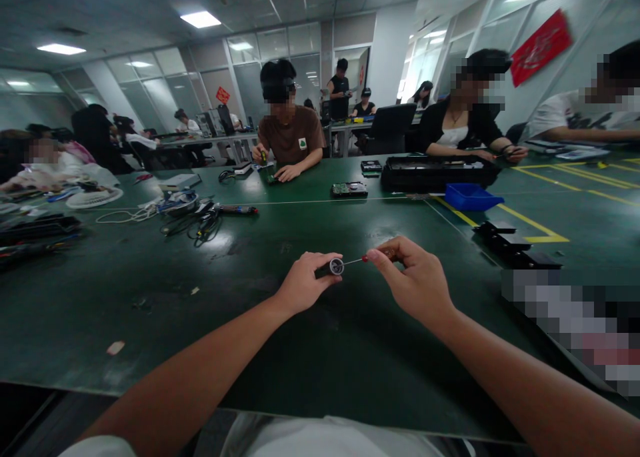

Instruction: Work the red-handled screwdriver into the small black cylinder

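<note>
My left hand (306,282) grips a short black cylinder (336,267) between thumb and fingers, its pale ringed open end turned toward my right side. In my right hand (417,273) is a screwdriver (367,258) with a red handle, held closed in the fingers. Its thin metal shaft points left and its tip meets the rim of the cylinder's open end; whether it sits inside I cannot tell. Both hands are just above the green table (280,357). The far part of the cylinder is hidden by my left fingers.
Hard drives (349,189) lie across the table. A blue bin (470,197) stands near a long black housing (440,173). Black brackets (517,247) lie at the right, tangled cables (195,220) at the left. A co-worker (290,133) sits opposite.
</note>
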`<state>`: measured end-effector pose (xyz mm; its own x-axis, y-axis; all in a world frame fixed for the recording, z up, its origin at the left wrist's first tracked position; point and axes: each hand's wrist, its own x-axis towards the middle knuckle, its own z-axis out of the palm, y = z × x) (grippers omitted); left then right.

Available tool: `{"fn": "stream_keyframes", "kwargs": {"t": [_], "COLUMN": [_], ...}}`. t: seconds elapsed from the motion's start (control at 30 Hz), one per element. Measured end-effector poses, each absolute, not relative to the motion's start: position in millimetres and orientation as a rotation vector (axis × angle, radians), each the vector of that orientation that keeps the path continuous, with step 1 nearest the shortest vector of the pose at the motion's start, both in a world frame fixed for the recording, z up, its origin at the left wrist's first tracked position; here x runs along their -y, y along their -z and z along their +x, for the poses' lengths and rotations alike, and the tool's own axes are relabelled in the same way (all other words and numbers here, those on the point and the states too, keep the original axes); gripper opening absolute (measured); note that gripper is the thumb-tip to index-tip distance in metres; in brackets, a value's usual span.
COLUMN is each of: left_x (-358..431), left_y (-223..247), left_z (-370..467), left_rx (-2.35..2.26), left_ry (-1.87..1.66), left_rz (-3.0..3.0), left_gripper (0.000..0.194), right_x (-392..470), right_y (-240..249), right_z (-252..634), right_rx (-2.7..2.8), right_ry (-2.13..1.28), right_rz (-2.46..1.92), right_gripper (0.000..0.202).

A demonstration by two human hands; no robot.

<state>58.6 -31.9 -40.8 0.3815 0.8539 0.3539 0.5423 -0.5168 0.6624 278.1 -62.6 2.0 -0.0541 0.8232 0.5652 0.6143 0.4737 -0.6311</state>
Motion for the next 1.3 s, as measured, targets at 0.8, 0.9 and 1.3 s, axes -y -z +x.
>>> {"fn": "stream_keyframes", "kwargs": {"t": [0.8, 0.9, 1.3], "left_x": [29.9, 29.4, 28.9], "left_y": [39.8, 42.0, 42.4], "left_z": [57.5, 57.5, 59.1], "left_rx": [-1.248, -1.228, -1.213], "left_ry": [-0.945, -0.946, -0.931], "left_rz": [2.209, 2.227, 2.232], "left_gripper": [0.039, 0.039, 0.038], "right_x": [59.4, 59.1, 60.3], "right_y": [-3.6, -3.1, -3.1], "right_z": [276.8, 275.3, 275.4], "right_rx": [1.956, 1.941, 1.915], "right_ry": [-0.322, -0.315, -0.372], "right_rz": [-1.249, -1.256, -1.273], "right_gripper": [0.028, 0.027, 0.026]}}
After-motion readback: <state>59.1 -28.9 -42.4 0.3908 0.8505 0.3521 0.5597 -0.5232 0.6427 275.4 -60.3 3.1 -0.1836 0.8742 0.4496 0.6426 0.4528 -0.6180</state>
